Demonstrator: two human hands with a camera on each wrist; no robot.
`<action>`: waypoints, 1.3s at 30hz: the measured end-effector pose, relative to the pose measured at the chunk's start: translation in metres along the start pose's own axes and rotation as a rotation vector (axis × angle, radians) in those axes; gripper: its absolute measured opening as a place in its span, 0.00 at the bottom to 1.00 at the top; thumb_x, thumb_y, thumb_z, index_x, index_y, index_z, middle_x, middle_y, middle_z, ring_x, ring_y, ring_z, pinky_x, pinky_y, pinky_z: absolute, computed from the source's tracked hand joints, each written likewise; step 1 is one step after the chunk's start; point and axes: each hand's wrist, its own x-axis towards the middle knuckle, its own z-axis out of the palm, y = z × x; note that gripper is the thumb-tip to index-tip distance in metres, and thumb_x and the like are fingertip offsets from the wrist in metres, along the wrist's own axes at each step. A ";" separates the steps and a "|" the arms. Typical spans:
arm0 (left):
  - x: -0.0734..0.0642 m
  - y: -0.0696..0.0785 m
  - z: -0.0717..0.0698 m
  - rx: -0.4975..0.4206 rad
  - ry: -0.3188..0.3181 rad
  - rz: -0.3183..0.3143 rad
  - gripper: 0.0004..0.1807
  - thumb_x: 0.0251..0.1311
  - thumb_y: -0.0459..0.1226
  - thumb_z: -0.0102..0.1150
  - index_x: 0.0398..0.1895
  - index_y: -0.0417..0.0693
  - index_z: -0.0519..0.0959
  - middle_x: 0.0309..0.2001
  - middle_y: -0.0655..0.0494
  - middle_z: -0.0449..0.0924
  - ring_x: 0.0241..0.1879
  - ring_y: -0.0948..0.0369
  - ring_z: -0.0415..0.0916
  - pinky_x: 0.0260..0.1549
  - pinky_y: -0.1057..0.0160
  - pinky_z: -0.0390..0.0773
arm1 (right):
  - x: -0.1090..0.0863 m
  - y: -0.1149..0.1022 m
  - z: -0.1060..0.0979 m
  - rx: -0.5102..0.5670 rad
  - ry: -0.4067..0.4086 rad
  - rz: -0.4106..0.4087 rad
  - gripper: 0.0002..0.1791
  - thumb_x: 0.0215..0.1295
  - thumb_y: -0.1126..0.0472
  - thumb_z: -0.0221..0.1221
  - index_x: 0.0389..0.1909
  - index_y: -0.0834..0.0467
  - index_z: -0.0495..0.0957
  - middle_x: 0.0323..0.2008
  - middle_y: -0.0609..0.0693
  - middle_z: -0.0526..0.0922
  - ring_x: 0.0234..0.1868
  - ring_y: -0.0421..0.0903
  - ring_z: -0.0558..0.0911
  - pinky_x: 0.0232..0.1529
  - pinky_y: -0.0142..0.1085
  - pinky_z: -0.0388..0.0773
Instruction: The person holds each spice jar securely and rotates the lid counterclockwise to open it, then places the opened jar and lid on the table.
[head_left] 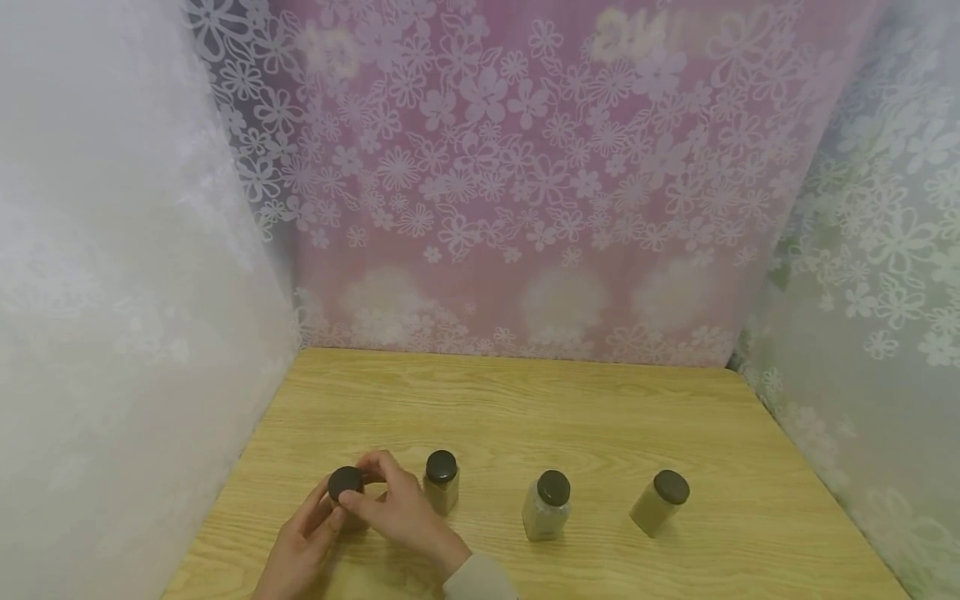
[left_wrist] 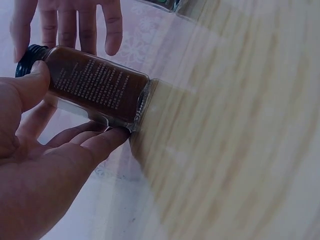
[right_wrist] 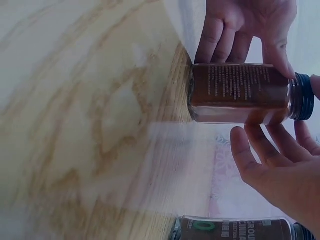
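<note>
The jar (left_wrist: 97,82) stood upright, gripped from the left by the left hand (head_left: 300,546), its cap (head_left: 346,482) pinched from the right by the right hand (head_left: 407,510).

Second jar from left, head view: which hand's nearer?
Right. The right hand is just left of the second jar; the left hand is farther left, gripping the first jar.

Held jar (right_wrist: 245,95): print (left_wrist: 92,82) too small to read; second jar (right_wrist: 237,230) cut by right wrist view's bottom edge
</note>
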 end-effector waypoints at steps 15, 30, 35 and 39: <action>0.002 -0.001 0.001 0.022 0.007 -0.026 0.36 0.72 0.48 0.54 0.78 0.48 0.56 0.69 0.32 0.64 0.67 0.36 0.65 0.59 0.46 0.76 | 0.000 0.003 0.000 -0.043 -0.005 -0.022 0.23 0.71 0.46 0.59 0.60 0.49 0.66 0.60 0.46 0.78 0.60 0.40 0.76 0.48 0.29 0.77; 0.003 -0.002 0.000 -0.012 -0.010 0.007 0.34 0.73 0.44 0.54 0.78 0.49 0.56 0.70 0.31 0.63 0.67 0.35 0.64 0.59 0.50 0.77 | 0.002 -0.001 -0.001 -0.074 -0.001 -0.035 0.26 0.70 0.45 0.59 0.63 0.50 0.65 0.59 0.46 0.79 0.59 0.40 0.77 0.48 0.29 0.76; 0.002 -0.002 0.000 -0.018 -0.015 0.005 0.34 0.72 0.44 0.54 0.78 0.50 0.56 0.70 0.32 0.63 0.67 0.36 0.65 0.59 0.52 0.77 | 0.001 -0.002 0.000 -0.096 0.007 -0.031 0.25 0.69 0.44 0.61 0.60 0.48 0.65 0.59 0.46 0.79 0.59 0.39 0.77 0.49 0.30 0.76; 0.002 -0.002 0.000 -0.005 -0.013 -0.006 0.34 0.73 0.45 0.54 0.78 0.50 0.57 0.70 0.32 0.63 0.67 0.35 0.64 0.60 0.49 0.76 | 0.000 -0.002 -0.001 -0.103 -0.008 -0.041 0.24 0.70 0.45 0.59 0.62 0.48 0.67 0.58 0.43 0.79 0.58 0.37 0.77 0.46 0.28 0.75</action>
